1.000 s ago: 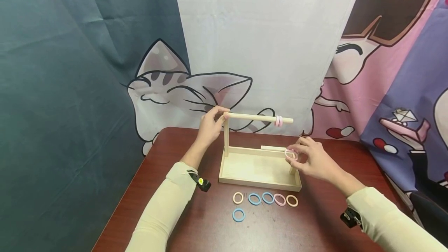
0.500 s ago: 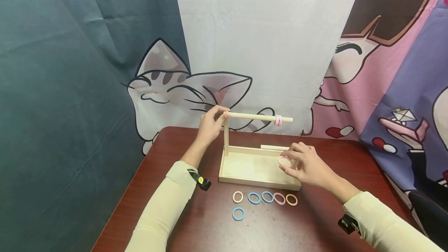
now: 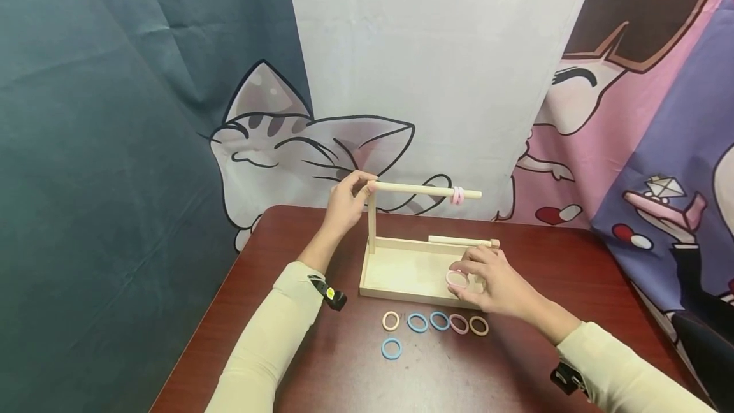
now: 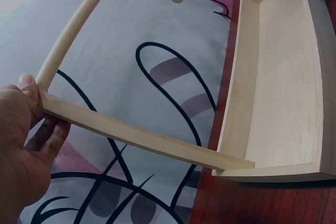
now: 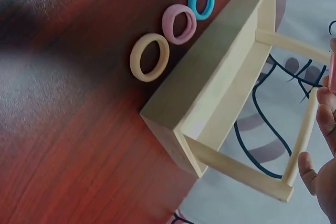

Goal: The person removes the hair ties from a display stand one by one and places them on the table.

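Note:
In the head view, my left hand (image 3: 346, 202) grips the top of the tall post (image 3: 371, 225), where the upper rod (image 3: 410, 189) joins it. Two pink rings (image 3: 457, 195) hang close together near that rod's free end. My right hand (image 3: 497, 280) pinches another pink ring (image 3: 448, 280) between thumb and fingers, over the right part of the wooden tray (image 3: 401, 269). Only a sliver of this held ring (image 5: 333, 74) shows at the edge of the right wrist view. Behind the tray's back wall runs a lower rod (image 3: 459, 241); my right hand hides most of its short post.
Along the tray's front lie several loose rings on the dark red table (image 3: 321, 362): a cream ring (image 3: 385, 322), blue rings, a pink ring (image 5: 168, 24) and a tan ring (image 5: 135, 61). One blue ring (image 3: 383, 349) lies nearer me. A printed curtain (image 3: 459, 69) hangs behind.
My right hand has moved left and down with the pink ring, from beside the lower rod's end to over the tray. The left hand keeps its grip on the post.

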### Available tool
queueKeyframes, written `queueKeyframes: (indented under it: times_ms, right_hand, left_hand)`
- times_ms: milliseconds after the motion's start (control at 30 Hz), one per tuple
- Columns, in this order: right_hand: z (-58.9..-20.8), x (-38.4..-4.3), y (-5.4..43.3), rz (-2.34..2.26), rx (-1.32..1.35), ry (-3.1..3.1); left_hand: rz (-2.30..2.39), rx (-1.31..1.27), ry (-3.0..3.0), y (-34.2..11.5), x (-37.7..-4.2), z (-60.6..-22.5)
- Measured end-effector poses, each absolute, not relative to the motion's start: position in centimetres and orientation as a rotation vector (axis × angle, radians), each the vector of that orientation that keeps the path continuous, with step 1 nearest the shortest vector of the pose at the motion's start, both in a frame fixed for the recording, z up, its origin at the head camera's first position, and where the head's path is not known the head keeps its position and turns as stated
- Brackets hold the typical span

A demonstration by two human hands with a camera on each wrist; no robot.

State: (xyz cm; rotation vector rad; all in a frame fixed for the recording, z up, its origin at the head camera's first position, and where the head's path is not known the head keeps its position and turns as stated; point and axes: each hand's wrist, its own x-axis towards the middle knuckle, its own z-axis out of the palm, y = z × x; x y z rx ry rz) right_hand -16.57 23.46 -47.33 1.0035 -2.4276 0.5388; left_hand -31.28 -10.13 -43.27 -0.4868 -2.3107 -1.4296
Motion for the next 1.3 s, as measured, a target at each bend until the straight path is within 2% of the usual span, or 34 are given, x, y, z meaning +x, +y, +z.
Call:
queueKeyframes:
  times_ms: [533, 1300]
  right_hand:
    - [-49.5, -15.5, 22.4, 0.509, 1.106, -2.410]
    - [-53.6, -13.5, 18.5, 0.463, 1.218, -2.539]
  left_hand:
    - [-1.442, -0.526, -2.299, -9.9, -31.7, -43.1]
    - [-1.438, -0.481, -2.300, -10.4, -31.3, -43.3]
